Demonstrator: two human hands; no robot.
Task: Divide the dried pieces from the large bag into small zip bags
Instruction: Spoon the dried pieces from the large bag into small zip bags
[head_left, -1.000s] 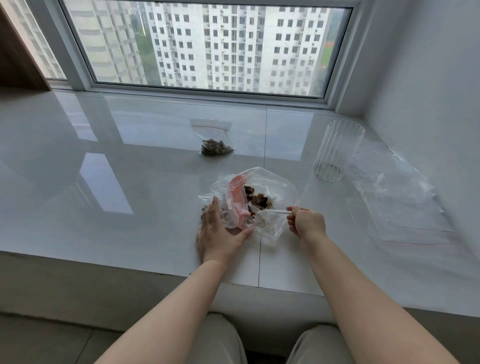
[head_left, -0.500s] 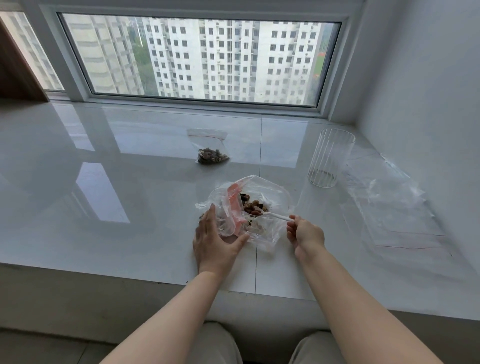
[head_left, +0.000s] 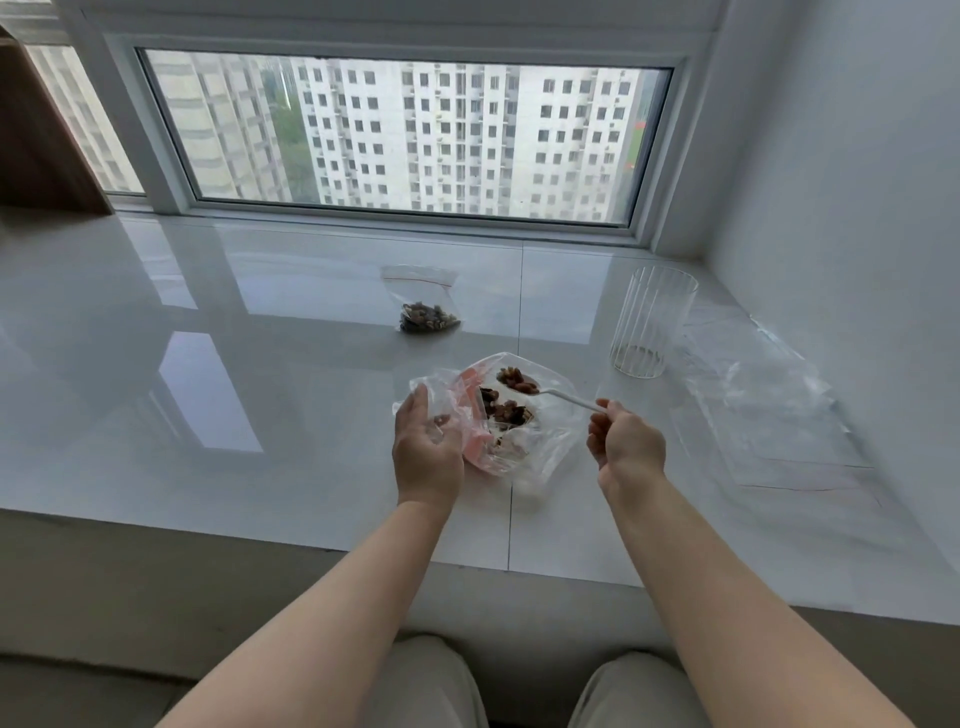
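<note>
The left hand curls its fingers round the near left edge of the large bag, which lies on the desk between both hands. The right hand pinches a white spoon by its handle end; its bowl carries dried pieces above the bag, beyond the fingertips. A small filled zip bag lies farther off.

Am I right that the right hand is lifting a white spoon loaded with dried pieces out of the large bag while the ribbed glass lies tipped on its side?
Not quite: in the head view the ribbed glass stands upright. The rest holds: the right hand lifts the white spoon of dried pieces from the large bag.
</note>
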